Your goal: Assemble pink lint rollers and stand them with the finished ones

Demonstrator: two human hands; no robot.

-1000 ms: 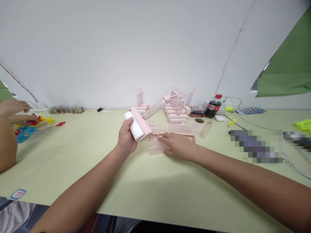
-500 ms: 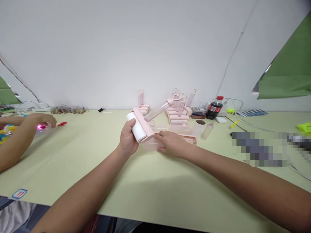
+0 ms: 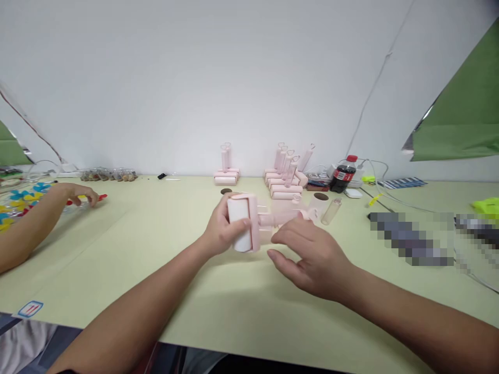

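Fingers of the left hand [image 3: 220, 232] clamp the white roll [image 3: 238, 211] of a pink roller [image 3: 254, 228] above the table [image 3: 156, 234]; the right hand [image 3: 314, 254] holds thumb and fingers apart beside its handle [image 3: 268, 220], contact unclear. Beyond, upright pink rollers [image 3: 286, 188] stand near a cola bottle [image 3: 343, 175].

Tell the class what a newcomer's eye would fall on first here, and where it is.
Probably the pink-and-white roller in the left hand, near the middle, with the right hand by its handle. Next, perhaps, the cluster of pink rollers near the wall, with a red-capped drink bottle to their right. At far left, bright yellow and blue pieces lie beside another person's arm.
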